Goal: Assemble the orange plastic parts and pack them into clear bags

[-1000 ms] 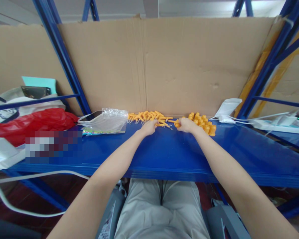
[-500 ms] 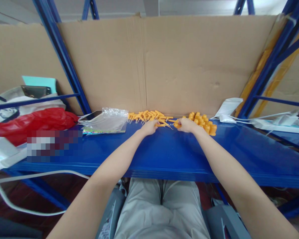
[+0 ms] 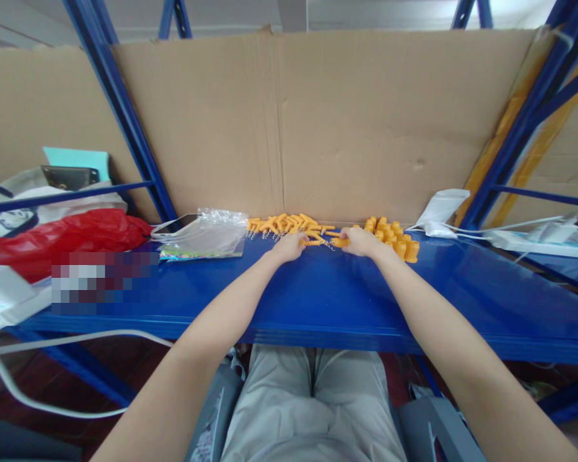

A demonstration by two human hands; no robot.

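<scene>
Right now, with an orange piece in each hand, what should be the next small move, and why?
Perhaps ease the right hand toward the left hand: the right piece and left piece seem to point at each other, with a gap between, and both look held. Their ends are too small to read.

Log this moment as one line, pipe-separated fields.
left hand: holds orange piece | right hand: holds another orange piece | surface: blue shelf | behind: cardboard
</scene>
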